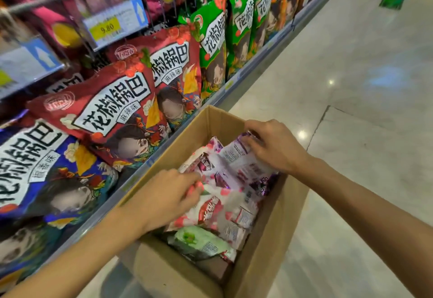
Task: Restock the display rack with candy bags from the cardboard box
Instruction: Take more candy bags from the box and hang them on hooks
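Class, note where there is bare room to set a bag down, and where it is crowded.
Free: floor right of the cardboard box; a gap at its near end, beside the green bag. Crowded: the shelf of snack bags; the box's middle, where left hand and right hand grip candy bags.

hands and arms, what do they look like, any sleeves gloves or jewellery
The left hand and right hand are bare, and so are both forearms as far as the frame shows. No sleeves, gloves, watch or rings in view.
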Motion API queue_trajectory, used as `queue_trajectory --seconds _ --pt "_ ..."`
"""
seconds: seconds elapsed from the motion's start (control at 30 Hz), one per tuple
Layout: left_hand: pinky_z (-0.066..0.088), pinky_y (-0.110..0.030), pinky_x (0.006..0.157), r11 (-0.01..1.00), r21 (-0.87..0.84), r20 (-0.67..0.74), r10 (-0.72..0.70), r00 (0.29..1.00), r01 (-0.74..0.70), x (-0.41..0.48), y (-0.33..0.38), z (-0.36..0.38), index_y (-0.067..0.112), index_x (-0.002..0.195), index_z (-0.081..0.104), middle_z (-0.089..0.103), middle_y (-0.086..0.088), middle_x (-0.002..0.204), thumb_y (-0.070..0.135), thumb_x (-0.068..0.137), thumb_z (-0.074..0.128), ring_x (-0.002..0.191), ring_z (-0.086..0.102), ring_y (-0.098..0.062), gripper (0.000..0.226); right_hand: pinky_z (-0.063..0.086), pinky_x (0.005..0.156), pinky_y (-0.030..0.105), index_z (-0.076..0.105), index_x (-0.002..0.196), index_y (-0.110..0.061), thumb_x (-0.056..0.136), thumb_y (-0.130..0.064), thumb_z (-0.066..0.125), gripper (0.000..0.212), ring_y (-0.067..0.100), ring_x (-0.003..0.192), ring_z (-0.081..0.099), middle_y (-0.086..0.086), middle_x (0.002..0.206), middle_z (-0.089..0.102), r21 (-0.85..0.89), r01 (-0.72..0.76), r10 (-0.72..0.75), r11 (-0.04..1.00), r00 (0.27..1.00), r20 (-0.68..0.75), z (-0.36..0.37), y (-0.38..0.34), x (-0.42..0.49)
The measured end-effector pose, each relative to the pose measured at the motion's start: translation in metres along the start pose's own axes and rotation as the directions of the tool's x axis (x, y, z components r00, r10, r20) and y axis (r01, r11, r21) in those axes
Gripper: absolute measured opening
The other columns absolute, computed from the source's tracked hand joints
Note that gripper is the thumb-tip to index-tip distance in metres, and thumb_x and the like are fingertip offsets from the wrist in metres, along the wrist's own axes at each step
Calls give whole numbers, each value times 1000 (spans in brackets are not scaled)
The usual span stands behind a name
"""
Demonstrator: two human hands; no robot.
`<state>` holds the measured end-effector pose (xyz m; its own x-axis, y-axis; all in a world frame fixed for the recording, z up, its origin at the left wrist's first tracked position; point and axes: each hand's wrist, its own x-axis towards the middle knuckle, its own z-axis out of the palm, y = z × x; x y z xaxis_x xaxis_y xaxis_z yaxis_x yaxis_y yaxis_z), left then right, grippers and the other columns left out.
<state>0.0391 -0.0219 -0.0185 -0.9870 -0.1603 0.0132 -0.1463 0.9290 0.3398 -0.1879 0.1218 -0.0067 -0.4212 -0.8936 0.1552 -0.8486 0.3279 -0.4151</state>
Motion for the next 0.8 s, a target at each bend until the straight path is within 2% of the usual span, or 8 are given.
queue_trajectory --seconds 0.13,0.27,0.4,0.47,0.53,0.63,0.73,0.8 --pt "43 -26 57 951 -209 177 -190 966 226 -4 -13 -1 28 79 55 58 9 56 51 93 57 54 54 -4 27 48 65 38 53 83 -13 99 -26 54 21 24 76 61 8 82 66 206 -259 228 944 960 164 19 3 -7" --pt "34 -17 50 902 -222 291 -301 908 370 -10 -18 11 27 96 58 58 9 68 51 84 69 57 51 -1 29 59 77 38 50 98 -18 97 -25 58 11 22 93 68 5 102 67 99 -399 331 911 855 400 35 2 -16" --pt "59 -34 61 783 -346 432 -356 829 516 -11 -18 17 28 116 56 63 0 107 40 74 83 80 68 -12 51 56 87 36 57 116 -16 78 -26 81 47 20 102 63 3 118 62 116 -468 358 876 793 493 39 -2 -9" --pt "59 -37 68 833 -235 450 -363 816 501 -10 -14 20 24 126 53 60 1 119 34 77 82 83 66 -15 58 55 90 36 59 124 -15 74 -28 84 57 20 104 63 4 120 64 103 -478 361 872 771 524 44 -6 -6" --pt "53 -35 69 885 -113 402 -374 836 451 -8 -13 23 21 116 54 61 0 109 29 81 78 81 61 -17 44 55 88 34 65 122 -12 76 -22 82 50 21 102 65 5 115 69 46 -448 366 893 782 505 48 -11 -6" --pt "54 -39 68 856 -166 371 -406 835 490 -11 -22 20 24 96 52 62 1 91 22 81 76 78 60 -15 28 59 79 37 72 107 -14 84 -15 73 23 18 88 68 4 102 73 0 -309 294 951 907 303 40 -19 -10" --pt "52 -43 67 904 -82 261 -388 884 420 -19 -25 7 32 110 46 63 3 83 18 82 67 76 59 -13 38 58 67 34 70 103 -22 88 -25 69 15 12 77 64 -5 94 69 -111 -68 69 991 998 10 26 -23 -14" --pt "49 -41 62 942 99 192 -335 923 321 -20 -16 3 32 132 35 60 0 83 15 85 59 75 59 -20 55 56 67 33 67 113 -27 89 -35 69 26 12 80 59 -8 99 60 -200 26 -16 979 999 52 24 -24 -16"
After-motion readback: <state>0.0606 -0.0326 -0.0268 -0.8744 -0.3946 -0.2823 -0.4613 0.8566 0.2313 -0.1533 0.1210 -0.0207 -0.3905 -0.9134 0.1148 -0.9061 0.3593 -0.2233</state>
